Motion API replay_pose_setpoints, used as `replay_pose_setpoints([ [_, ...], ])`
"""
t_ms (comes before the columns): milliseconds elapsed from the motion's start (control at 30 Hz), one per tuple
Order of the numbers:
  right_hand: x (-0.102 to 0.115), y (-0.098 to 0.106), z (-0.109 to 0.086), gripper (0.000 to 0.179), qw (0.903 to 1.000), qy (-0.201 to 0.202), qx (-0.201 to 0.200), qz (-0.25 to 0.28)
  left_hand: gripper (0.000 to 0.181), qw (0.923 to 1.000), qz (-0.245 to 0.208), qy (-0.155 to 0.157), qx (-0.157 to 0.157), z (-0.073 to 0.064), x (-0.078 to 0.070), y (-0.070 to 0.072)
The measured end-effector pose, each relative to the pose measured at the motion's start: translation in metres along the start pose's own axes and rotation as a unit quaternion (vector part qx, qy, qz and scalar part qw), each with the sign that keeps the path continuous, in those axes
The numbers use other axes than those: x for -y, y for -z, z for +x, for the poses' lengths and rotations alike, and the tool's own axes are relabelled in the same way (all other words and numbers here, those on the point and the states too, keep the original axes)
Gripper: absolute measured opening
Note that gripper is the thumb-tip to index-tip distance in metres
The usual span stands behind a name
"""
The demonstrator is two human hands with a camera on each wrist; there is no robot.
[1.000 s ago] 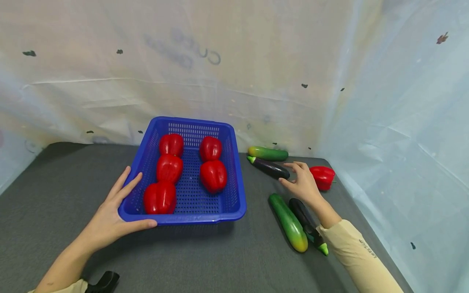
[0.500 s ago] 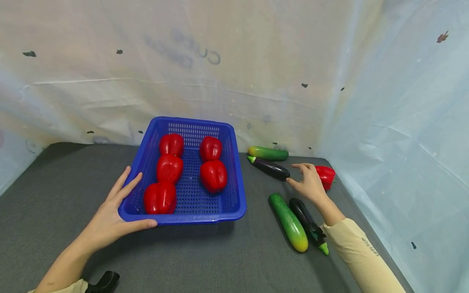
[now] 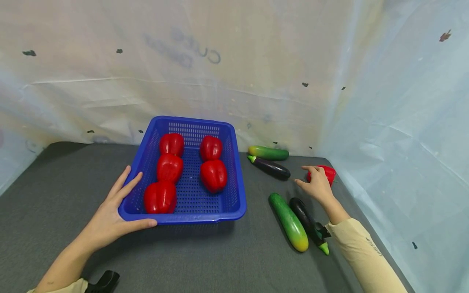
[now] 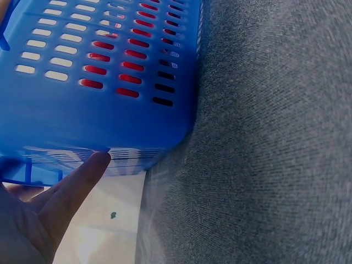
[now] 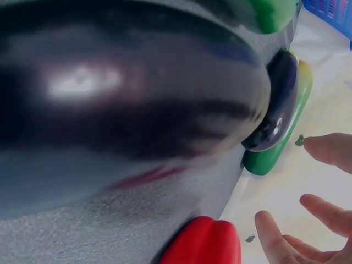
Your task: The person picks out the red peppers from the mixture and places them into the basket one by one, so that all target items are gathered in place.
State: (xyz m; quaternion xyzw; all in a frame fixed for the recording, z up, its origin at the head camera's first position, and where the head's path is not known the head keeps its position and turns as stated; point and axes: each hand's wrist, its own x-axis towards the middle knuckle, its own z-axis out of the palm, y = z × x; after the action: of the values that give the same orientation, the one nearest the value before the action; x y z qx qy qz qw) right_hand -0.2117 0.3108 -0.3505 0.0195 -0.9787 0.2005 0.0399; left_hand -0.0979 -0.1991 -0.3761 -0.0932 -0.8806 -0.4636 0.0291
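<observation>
My left hand (image 3: 111, 213) lies against the near left corner of a blue plastic basket (image 3: 183, 218), fingers spread straight along the left side and thumb on the front rim. In the left wrist view, a finger (image 4: 82, 179) touches the basket's outer wall. Red bell peppers (image 3: 160, 198) stand inside in two columns. On the right, my right hand (image 3: 318, 188) reaches over the table with fingers parted and nothing between them. It partly covers a lone red bell pepper (image 3: 327, 174). In the right wrist view, this pepper (image 5: 206, 245) shows below the spread fingers.
Behind the right hand lie a green cucumber (image 3: 269, 153) and an eggplant (image 3: 270, 167). Nearer, a second cucumber (image 3: 289, 223) lies beside another eggplant (image 3: 302, 213), partly under the right forearm. Plastic sheeting (image 3: 234, 73) walls off the back and right of the grey table (image 3: 205, 260).
My right hand has moved right, away from the far eggplant and over to the lone red bell pepper. The left hand and the basket have stayed in place.
</observation>
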Motion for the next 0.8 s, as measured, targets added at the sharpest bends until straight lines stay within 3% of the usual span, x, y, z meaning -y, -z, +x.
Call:
replay_pose_setpoints([
  [167,-0.006,0.001,0.0,0.06,0.9997,-0.025,-0.009,0.0,0.107,1.0,-0.006,-0.005,-0.002,-0.001,0.0,-0.001],
  [433,-0.015,0.002,-0.001,0.066,0.9941,-0.103,-0.028,0.019,0.107,1.0,-0.007,-0.007,-0.001,-0.001,0.0,-0.001],
  [800,-0.023,0.003,-0.006,0.068,0.9876,-0.145,-0.057,0.023,0.107,0.9999,-0.003,-0.01,-0.003,0.0,0.0,0.0],
])
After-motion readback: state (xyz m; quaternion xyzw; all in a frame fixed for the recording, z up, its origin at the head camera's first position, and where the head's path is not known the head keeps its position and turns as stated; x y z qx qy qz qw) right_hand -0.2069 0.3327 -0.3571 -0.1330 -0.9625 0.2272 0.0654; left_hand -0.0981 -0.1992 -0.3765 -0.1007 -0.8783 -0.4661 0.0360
